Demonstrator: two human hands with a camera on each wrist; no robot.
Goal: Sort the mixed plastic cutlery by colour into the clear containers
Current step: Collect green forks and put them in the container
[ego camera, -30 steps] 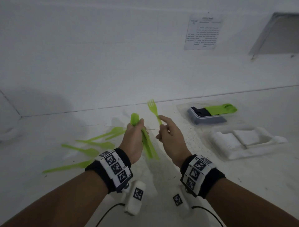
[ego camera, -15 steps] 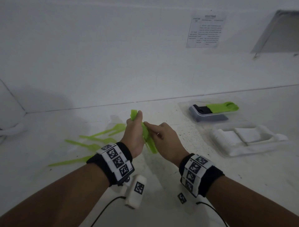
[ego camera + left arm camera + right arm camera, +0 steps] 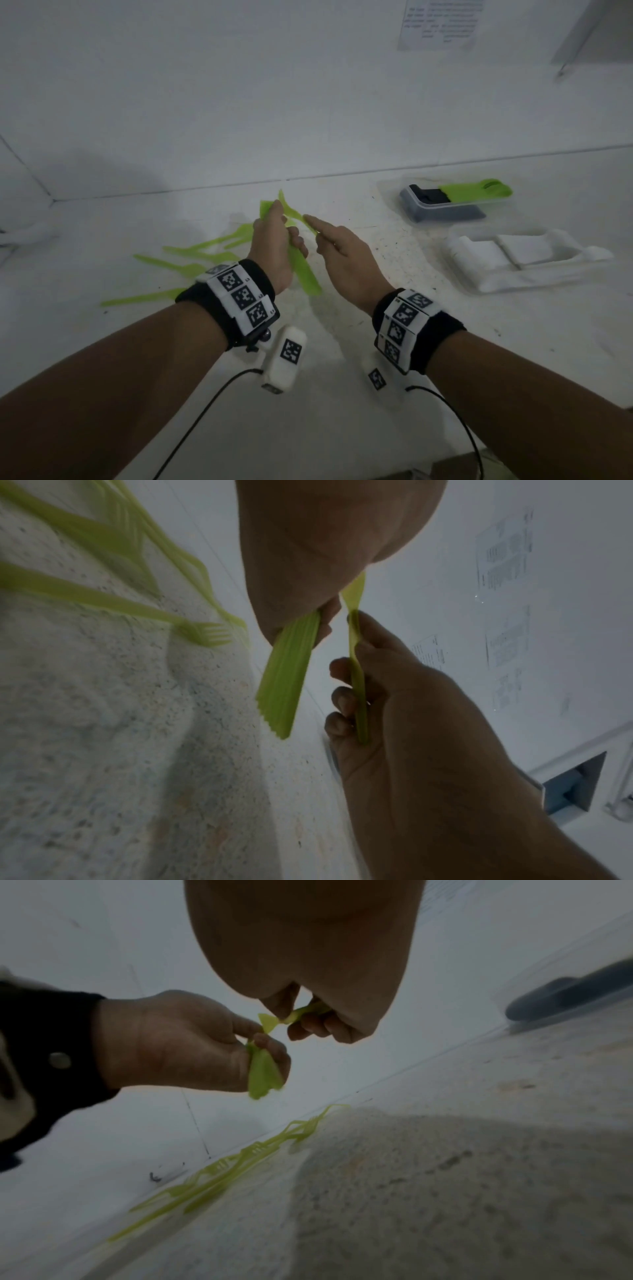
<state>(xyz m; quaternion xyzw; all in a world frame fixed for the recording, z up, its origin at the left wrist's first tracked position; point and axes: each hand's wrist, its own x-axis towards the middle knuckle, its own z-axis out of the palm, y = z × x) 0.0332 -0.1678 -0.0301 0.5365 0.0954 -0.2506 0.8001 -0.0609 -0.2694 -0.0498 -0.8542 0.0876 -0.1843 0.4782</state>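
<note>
My left hand [image 3: 286,236] grips a stack of green plastic cutlery [image 3: 305,274] above the white table; the stack shows well in the left wrist view [image 3: 286,674] and the right wrist view [image 3: 262,1077]. Just to its right, my right hand [image 3: 317,231] holds a single green fork [image 3: 356,669] by the handle, pinched between thumb and fingers [image 3: 308,1010]. The fork's head end touches the top of the stack near my left thumb. Several loose green forks [image 3: 191,255] lie on the table to the left.
A clear container [image 3: 496,205] at the back right holds black and green cutlery [image 3: 476,193]. Nearer, a second clear container [image 3: 479,284] holds white cutlery [image 3: 520,248]. A white wall rises behind the table. Cables hang from both wrists.
A second ago my right hand held the fork upright, apart from the stack. It then brought the fork down against the stack, and now sits slightly to the right, still holding it.
</note>
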